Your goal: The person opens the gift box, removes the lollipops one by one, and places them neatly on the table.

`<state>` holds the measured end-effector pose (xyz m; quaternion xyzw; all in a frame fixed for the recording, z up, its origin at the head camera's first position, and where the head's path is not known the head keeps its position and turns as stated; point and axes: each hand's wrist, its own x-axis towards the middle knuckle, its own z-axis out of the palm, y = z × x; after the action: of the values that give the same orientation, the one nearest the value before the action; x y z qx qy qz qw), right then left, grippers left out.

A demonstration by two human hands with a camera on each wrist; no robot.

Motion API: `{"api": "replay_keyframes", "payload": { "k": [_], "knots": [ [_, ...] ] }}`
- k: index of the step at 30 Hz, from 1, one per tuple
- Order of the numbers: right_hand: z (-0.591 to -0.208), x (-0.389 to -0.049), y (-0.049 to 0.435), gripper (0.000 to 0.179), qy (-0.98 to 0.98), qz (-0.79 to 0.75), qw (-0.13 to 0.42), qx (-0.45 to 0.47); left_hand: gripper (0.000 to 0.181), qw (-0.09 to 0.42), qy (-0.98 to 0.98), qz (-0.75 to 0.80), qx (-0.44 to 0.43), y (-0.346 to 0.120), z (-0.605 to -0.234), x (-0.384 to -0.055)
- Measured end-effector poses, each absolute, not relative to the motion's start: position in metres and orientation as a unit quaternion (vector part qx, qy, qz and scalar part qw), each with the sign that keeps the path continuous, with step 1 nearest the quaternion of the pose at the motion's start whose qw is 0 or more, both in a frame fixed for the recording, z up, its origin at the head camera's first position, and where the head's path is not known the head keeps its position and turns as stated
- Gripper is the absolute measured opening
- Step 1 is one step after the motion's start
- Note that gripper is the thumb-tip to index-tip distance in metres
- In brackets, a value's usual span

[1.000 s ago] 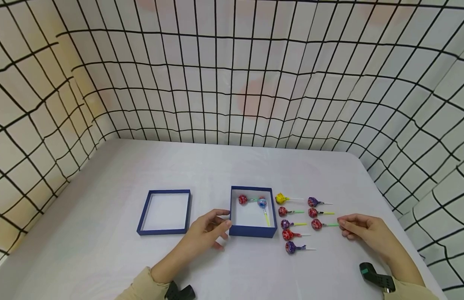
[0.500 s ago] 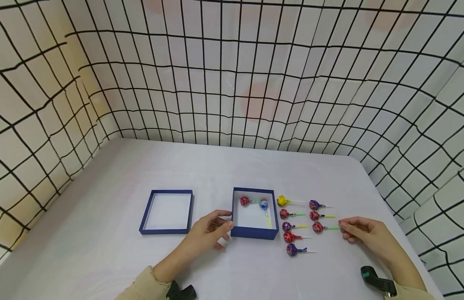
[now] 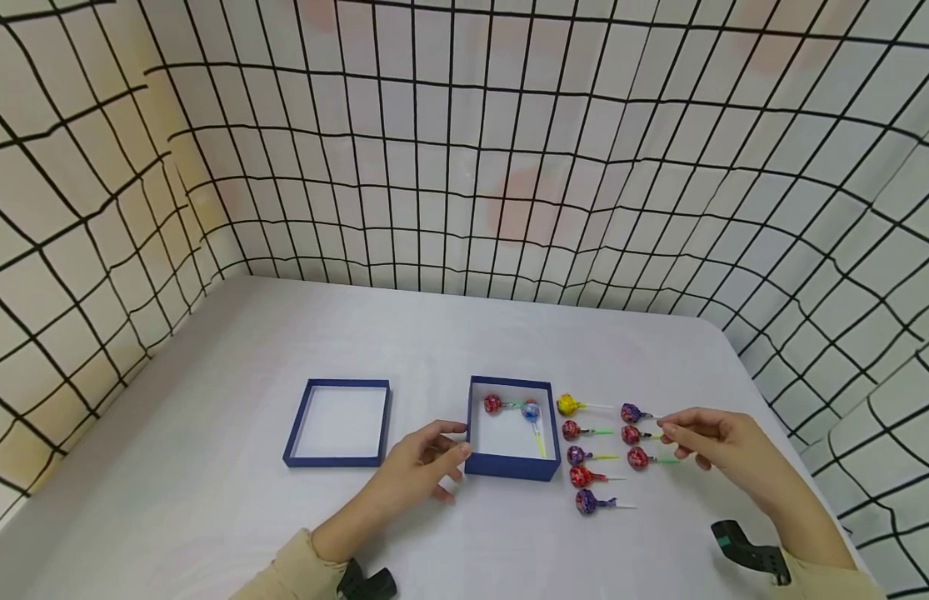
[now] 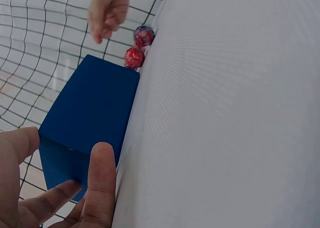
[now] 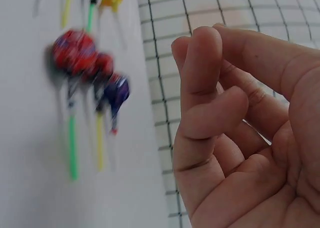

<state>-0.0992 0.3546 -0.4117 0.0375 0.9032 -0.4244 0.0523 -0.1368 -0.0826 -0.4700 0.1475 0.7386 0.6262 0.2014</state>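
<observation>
My left hand [image 3: 419, 467] rests its fingertips against the left side of a blue box [image 3: 512, 468]. In the left wrist view its thumb [image 4: 102, 173] lies along the blue wall. Inside the box are a red lollipop [image 3: 492, 404] and a blue lollipop [image 3: 530, 410]. My right hand [image 3: 722, 450] hovers over the stick ends of the right column of lollipops, fingers loosely bent and nothing between them in the right wrist view. That column has a purple lollipop [image 3: 630, 412], a red one with a yellow stick [image 3: 630, 434] and a red one with a green stick [image 3: 637, 457].
Beside the box runs another column of several lollipops, from a yellow one [image 3: 566, 405] down to a purple one [image 3: 586, 502]. A shallow blue-rimmed lid [image 3: 335, 462] lies left of the box. Black netting [image 3: 464, 175] encloses the white table [image 3: 209, 500].
My right hand has moved up and left, from the green stick's end to the sticks above it. My left hand stays at the box. The whole head view has shifted slightly.
</observation>
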Motion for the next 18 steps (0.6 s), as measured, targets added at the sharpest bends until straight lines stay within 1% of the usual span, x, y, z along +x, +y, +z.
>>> {"api": "replay_keyframes", "payload": {
  "k": [8, 13, 18],
  "knots": [
    [-0.376, -0.116, 0.308, 0.037, 0.911, -0.405, 0.08, -0.021, 0.05, 0.197, 0.738, 0.628, 0.15, -0.082, -0.471, -0.136],
    [-0.366, -0.126, 0.28, 0.034, 0.913, -0.392, 0.1, -0.055, 0.05, 0.2, 0.736, 0.63, 0.148, -0.083, -0.47, -0.136],
    [-0.36, -0.138, 0.252, 0.029, 0.926, -0.351, 0.104, -0.094, 0.05, 0.201, 0.733, 0.633, 0.148, -0.083, -0.468, -0.135]
  ]
}}
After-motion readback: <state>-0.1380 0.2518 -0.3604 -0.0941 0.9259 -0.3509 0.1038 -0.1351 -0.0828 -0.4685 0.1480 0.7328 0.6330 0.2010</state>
